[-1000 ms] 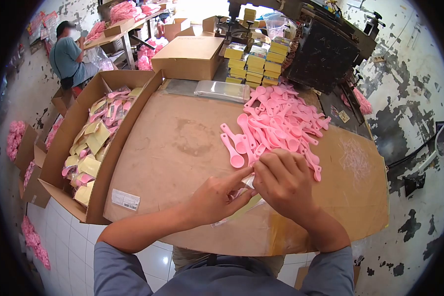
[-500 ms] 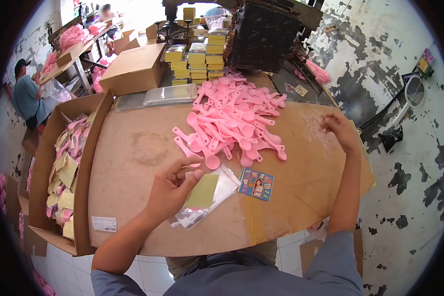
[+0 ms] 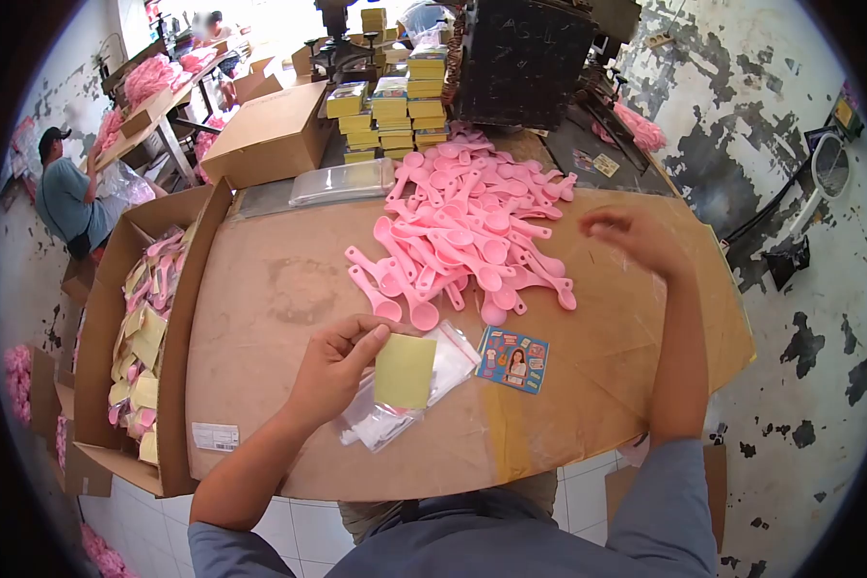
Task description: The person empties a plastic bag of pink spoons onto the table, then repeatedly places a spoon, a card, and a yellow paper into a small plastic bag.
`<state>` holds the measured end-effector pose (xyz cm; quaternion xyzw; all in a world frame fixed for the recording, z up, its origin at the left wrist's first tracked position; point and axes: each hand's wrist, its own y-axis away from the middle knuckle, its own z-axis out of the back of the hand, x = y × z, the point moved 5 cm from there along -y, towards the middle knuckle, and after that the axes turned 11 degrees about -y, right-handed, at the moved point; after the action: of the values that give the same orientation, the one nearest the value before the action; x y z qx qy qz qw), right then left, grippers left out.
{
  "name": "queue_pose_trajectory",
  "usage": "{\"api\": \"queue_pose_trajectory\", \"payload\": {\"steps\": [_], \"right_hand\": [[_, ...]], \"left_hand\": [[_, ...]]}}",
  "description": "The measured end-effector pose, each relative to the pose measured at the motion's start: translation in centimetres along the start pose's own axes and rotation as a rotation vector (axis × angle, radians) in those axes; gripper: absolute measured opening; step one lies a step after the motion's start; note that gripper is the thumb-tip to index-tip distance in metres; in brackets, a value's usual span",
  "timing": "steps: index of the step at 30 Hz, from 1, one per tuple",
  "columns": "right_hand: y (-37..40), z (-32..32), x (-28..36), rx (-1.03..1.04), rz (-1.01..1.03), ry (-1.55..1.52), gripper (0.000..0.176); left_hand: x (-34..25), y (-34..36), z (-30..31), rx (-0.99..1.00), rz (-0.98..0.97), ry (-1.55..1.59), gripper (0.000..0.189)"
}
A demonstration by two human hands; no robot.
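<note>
Left hand [image 3: 332,371] pinches a flat matte yellow card [image 3: 405,371] over crinkly clear plastic bags [image 3: 385,419] on the rough brown cardboard tabletop [image 3: 279,289], a small glossy printed card [image 3: 513,358] just beside, right hand [image 3: 636,239] raised and blurred, grip unclear, near a heap of smooth pink plastic spoons [image 3: 472,226] farther back.

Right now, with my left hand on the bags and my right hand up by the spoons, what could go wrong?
1. The left hand grips the yellow card lying over the clear bags; that slippery stack could fan out or slide toward the near edge of the table.
2. The right hand hovers close beside the pink spoon pile; a quick sweep might knock spoons off.
3. The printed card lies loose and could get brushed away.
</note>
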<state>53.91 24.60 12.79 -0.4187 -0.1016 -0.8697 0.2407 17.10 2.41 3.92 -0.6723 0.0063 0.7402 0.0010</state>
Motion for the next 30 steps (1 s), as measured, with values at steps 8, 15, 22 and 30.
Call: {"api": "queue_pose_trajectory", "payload": {"steps": [8,15,22,30], "right_hand": [[0.8,9.0,-9.5,-0.636,-0.089,0.864,0.033],[1.1,-7.7,5.5,-0.068,0.129,-0.028,0.028],[3.3,-21.1,10.2,0.348,0.288,-0.511,0.042],[3.1,-21.5,8.3,0.348,0.084,-0.938,0.018]], "left_hand": [[-0.8,0.1,0.5,-0.046,-0.006,-0.035,0.023],[-0.6,0.1,-0.1,-0.049,0.071,0.073,0.027],[0.3,0.1,-0.6,-0.024,0.027,0.120,0.026],[0.0,0.3,-1.0,-0.034,-0.011,0.030,0.023]]}}
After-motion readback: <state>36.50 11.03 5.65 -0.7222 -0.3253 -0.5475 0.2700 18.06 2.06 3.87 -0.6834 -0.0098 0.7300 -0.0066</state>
